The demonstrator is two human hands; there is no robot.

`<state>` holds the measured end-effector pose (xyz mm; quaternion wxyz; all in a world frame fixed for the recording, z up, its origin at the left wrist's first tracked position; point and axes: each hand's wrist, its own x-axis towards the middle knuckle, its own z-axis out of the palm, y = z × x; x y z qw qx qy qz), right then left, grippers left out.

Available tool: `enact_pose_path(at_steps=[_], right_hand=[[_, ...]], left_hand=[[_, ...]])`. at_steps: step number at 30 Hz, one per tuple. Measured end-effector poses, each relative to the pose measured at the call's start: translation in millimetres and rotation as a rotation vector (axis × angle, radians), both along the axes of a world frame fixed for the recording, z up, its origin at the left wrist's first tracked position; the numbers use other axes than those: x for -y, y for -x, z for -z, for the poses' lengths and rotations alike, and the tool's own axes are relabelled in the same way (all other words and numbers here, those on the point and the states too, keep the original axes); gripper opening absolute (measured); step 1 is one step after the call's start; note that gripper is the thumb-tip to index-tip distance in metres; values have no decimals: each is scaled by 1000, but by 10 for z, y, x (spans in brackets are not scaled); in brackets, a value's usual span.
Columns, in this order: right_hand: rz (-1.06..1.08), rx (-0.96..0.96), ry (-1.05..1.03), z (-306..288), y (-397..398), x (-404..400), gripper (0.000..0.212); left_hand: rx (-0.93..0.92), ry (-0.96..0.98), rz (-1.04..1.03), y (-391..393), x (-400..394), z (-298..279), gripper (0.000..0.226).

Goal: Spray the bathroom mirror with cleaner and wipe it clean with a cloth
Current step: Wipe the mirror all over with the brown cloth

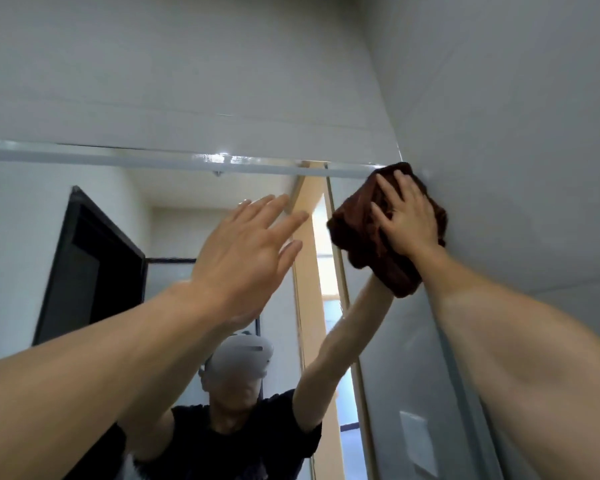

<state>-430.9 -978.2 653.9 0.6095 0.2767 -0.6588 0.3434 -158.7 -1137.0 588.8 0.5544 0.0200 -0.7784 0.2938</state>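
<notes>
The bathroom mirror (101, 188) fills the lower left and middle of the head view, its top edge running across the frame. My right hand (407, 216) presses a dark brown cloth (364, 233) flat against the mirror's top right corner, next to the side wall. My left hand (246, 251) is raised in front of the glass, left of the cloth, fingers spread and holding nothing. It is slightly blurred. No spray bottle is in view.
A white tiled wall (187, 64) rises above the mirror and a white side wall (516, 133) stands at the right. The mirror reflects a person with raised arms, a dark door frame and a lit doorway.
</notes>
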Motion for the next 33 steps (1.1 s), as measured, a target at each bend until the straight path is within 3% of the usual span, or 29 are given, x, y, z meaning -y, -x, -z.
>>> enact_pose_path(at_steps=[2,6,8,18,26,29,33], right_hand=[[-7,23,12,-31,42,-36,82],[-13,132,64,-7,-115,135,65],[-17,137,79,42,-315,316,71],[-97,-89,-80,192,-2513,2382,70],[-229,-321,-428,911,-4553,4189,75],[-348,-281,-431,1023,-4840,4446,70],[-413,-322,-424,1043,-4771,4279,70]], left_hand=[[15,4,-14,31,15,-9,64],[12,-4,-12,-5,124,-54,52],[-21,-22,-6,-112,254,-91,51],[-246,-271,-41,-1356,1507,14,51],[-394,-446,-201,-2882,2514,368,52],[-410,-480,-258,-3212,2692,465,51],[-406,-475,-197,-3043,2481,503,48]])
